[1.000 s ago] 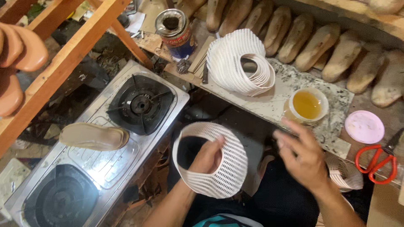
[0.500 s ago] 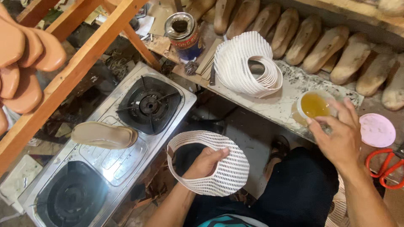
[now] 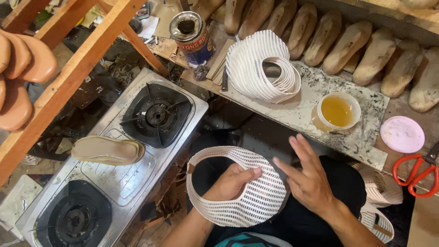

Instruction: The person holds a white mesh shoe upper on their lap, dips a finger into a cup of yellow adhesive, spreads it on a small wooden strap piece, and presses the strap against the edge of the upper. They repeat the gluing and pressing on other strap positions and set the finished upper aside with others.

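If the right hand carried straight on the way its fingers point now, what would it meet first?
The right hand points up-left, its fingertips beside the white mesh band that the left hand holds. It would probably meet that band's upper edge first, though depth is unclear.

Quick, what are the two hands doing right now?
Left hand: inside the white mesh band, gripping it.
Right hand: open, fingers spread, holding nothing, close beside the band.

Bare forearms, dark trousers, teal-patterned shirt at the bottom edge
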